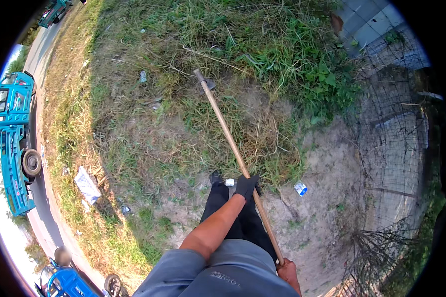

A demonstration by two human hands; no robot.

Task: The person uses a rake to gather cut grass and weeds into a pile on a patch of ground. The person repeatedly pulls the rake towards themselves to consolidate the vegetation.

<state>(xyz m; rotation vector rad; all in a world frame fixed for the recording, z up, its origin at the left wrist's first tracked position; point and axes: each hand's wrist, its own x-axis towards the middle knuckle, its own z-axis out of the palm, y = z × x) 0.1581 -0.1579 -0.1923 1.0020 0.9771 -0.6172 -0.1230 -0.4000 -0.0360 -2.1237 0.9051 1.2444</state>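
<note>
A hoe with a long wooden handle (227,135) slants across the view in front of me. Its metal blade (209,85) lies low among the grass at the far end. My left hand (246,186), in a black glove, is closed around the middle of the handle. Bare and partly hidden by my sleeve side, my right hand (287,271) grips the handle's near end beside my waist. Under the blade grow weeds and dry grass (256,137), with bare soil showing in patches.
A wire mesh fence (390,148) runs along the right. A white cup (229,182) lies by my feet, and a blue and white container (300,188) to their right. At left are a white block (87,185), a road with a teal truck (13,141) and a blue vehicle (72,284).
</note>
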